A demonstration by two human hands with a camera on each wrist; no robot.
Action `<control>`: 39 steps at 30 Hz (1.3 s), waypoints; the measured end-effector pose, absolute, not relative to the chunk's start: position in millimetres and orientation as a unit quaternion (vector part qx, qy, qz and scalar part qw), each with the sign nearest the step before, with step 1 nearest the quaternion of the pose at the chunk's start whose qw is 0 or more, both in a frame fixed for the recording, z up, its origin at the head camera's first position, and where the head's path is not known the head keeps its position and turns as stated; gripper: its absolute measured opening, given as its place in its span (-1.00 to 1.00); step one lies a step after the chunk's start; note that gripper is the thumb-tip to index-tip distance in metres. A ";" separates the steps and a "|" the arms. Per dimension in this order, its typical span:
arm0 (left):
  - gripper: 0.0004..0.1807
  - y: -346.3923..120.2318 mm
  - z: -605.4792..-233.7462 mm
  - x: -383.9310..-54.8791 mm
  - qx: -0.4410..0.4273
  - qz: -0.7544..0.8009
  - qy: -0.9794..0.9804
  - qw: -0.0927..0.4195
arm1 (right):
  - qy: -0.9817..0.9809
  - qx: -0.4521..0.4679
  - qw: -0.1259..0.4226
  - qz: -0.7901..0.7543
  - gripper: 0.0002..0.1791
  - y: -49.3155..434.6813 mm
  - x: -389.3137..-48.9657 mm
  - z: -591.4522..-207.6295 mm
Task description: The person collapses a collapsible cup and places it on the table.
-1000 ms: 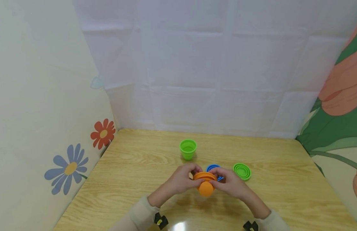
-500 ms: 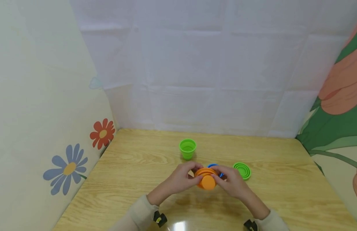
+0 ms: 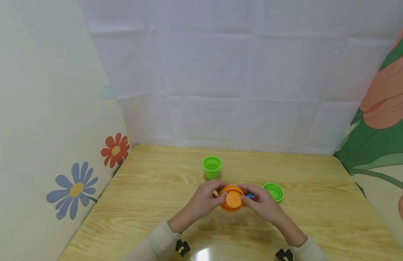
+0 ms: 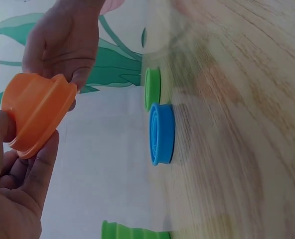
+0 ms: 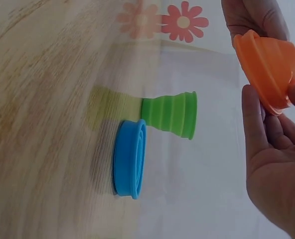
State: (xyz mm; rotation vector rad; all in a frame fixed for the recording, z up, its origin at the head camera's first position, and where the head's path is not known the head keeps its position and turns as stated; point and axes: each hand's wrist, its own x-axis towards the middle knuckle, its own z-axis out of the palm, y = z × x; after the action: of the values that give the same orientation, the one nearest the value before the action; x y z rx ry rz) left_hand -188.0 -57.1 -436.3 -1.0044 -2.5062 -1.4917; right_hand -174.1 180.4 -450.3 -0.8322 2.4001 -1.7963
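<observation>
An orange collapsible cup [image 3: 233, 199], partly extended, is held above the table with its base tipped toward me in the head view. My left hand [image 3: 204, 197] grips its left rim between thumb and fingers. On the opposite side, my right hand [image 3: 261, 203] pinches the rim the same way. Behind the right fingers lies a flattened blue collapsible cup [image 5: 130, 159], mostly hidden in the head view but plain in both wrist views. In the left wrist view, the orange cup's [image 4: 38, 112] stepped wall shows between both hands.
An extended green collapsible cup [image 3: 212, 167] stands upright farther back on the wooden table [image 3: 149, 188]. A flattened green collapsible cup [image 3: 273, 192] lies to the right of my right hand. A white cloth [image 3: 201, 72] hangs behind the table.
Both hands have lifted the orange cup slightly and tilted it, so its base faces me more. More of the blue cup is now covered in the head view.
</observation>
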 end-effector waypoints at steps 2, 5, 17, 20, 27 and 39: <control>-0.76 -58.1 -436.7 -188.6 -0.323 -0.487 -0.811 0.023 | 0.761 -0.269 0.023 -0.590 -0.65 180.8 -174.5 -449.8; -0.74 -60.6 -436.8 -189.5 -0.328 -0.505 -0.798 -0.005 | 0.771 -0.275 -0.005 -0.575 -0.67 179.0 -174.0 -448.9; -0.66 -59.0 -436.3 -189.6 -0.316 -0.530 -0.787 -0.019 | 0.791 -0.287 -0.126 -0.525 -0.68 170.1 -171.5 -450.7; -0.66 -58.3 -436.9 -188.9 -0.316 -0.525 -0.791 -0.007 | 0.782 -0.280 -0.105 -0.547 -0.67 170.8 -171.6 -451.2; -0.72 -59.9 -433.8 -187.6 -0.325 -0.524 -0.787 -0.016 | 0.779 -0.277 -0.077 -0.557 -0.66 172.3 -172.0 -449.2; -0.76 -61.0 -436.9 -191.3 -0.315 -0.517 -0.792 -0.075 | 0.776 -0.294 -0.060 -0.555 -0.69 174.5 -174.4 -447.5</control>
State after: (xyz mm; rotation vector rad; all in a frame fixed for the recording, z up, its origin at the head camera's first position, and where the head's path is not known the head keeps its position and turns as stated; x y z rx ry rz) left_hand -191.3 -61.0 -436.9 -1.0389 -2.6148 -1.7070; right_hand -174.4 174.5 -447.5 -0.9609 2.5351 -1.8133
